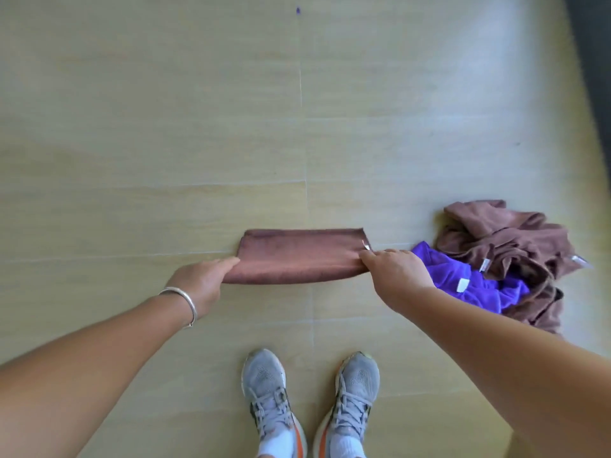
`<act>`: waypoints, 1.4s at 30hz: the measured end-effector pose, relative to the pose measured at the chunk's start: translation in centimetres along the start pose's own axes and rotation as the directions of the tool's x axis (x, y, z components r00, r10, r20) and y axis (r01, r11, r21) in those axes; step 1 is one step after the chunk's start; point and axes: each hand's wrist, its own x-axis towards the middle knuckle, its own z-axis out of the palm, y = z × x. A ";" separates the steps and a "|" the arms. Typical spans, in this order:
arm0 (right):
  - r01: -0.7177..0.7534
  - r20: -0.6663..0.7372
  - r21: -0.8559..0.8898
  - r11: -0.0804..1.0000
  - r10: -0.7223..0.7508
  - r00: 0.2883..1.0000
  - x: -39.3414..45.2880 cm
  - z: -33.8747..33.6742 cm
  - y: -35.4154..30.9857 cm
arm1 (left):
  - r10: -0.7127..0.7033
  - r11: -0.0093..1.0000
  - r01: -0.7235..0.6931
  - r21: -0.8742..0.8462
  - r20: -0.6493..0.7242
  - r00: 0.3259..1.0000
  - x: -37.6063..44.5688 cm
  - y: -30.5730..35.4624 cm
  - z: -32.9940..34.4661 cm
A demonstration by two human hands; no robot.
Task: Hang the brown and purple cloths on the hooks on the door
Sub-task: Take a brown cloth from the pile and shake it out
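2 hands stretching a brown cloth [299, 256] over the floor [148, 127].
Left hand [201, 280] and right hand [395, 276] are each pinching an end; a purple cloth [463, 279] is lying nearby.

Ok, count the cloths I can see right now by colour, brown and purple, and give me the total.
Brown: at least 2, the folded brown cloth held at its ends by the left hand and right hand, plus the crumpled brown heap on the floor, which may hold more than one.
Purple: 1, the purple cloth in that heap.
Total: at least 3.
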 end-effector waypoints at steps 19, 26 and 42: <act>0.098 -0.057 -0.243 0.965 -0.115 0.992 -24.8 -56.9 4.8 | 0.086 0.995 -0.078 0.066 -0.133 0.987 -32.4 6.2 -54.7; 0.073 -0.335 -0.336 0.939 -0.192 0.922 -31.6 -72.1 5.3 | 0.057 0.998 -0.048 0.035 -0.313 0.948 -41.9 6.5 -69.1; 0.199 -0.870 0.101 0.975 -0.010 0.493 -41.2 -90.3 1.7 | -0.108 0.986 0.165 -0.006 -0.777 0.620 -56.8 7.6 -87.3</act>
